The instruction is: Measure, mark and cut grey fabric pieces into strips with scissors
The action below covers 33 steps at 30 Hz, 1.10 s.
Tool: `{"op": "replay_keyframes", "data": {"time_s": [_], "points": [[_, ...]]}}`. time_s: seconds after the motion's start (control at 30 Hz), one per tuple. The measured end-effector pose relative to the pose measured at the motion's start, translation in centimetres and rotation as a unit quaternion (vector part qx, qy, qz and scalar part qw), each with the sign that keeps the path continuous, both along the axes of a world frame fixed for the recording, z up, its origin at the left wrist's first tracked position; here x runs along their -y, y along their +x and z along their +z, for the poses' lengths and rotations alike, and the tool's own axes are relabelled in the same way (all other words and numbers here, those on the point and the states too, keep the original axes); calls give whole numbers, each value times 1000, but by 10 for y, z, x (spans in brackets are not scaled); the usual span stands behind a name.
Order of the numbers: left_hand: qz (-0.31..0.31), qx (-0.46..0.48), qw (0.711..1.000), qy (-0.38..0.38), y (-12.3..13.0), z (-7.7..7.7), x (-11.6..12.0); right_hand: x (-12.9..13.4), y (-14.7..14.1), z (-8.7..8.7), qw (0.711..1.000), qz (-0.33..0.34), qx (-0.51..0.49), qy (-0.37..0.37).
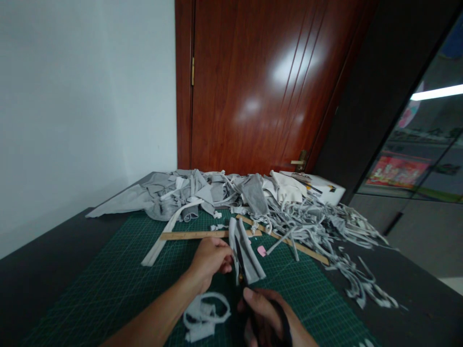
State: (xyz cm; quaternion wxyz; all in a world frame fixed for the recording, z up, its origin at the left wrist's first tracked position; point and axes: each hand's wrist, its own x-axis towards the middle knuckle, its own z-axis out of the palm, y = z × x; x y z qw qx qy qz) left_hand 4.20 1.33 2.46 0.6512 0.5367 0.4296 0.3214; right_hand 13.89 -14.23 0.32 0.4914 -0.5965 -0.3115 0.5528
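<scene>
The head camera looks down on a dark counter [43,270] covered in its middle by a green cutting mat with a white grid [108,289]. The left hand [210,260] comes in from the lower left, its grip closed on the near edge of a long grey strip of fabric [246,255] that stands up off the mat and runs away from the person. The right hand [265,313] sits low at the bottom edge, its grip wrapped around the black handles of a pair of scissors [241,279], whose blades point up into the lower part of the grey strip, just beside the left hand's fingers. Whether the blades are apart or together is too blurred to tell.

Below the left forearm lies a small looped scrap of light grey fabric [204,315] on the mat. Beyond the hands a long wooden ruler [195,234] lies across the mat, and a second wooden stick [307,251] slants away to the right among cuttings. A small pink chip [261,250] rests on the mat just right of the held strip. A large heap of grey and white fabric offcuts [289,212] spreads along the far edge of the counter and trails off to the right. Behind it stand a reddish-brown wooden door [260,86] and a white wall [83,96].
</scene>
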Motion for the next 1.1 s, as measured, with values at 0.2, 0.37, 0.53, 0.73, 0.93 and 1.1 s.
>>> {"op": "replay_keyframes", "data": {"time_s": [0.2,0.37,0.53,0.73,0.93,1.1], "points": [[6,21,1000,-6,0,1,0,-2,-2,-17,999,-35,-13,9],[-3,29,1000,-12,0,-1,5,-3,-2,-7,1000,-9,-14,2],[-7,27,1000,-3,1,-4,8,-3,-2,-5,1000,1,-15,5],[6,19,1000,13,-2,-3,5,0,2,-19,999,1,-22,24],[0,5,999,32,-3,-3,4,-2,2,-16,999,6,-31,32],[-6,-8,999,45,-3,-3,5,-2,2,-13,999,23,-27,35]]}}
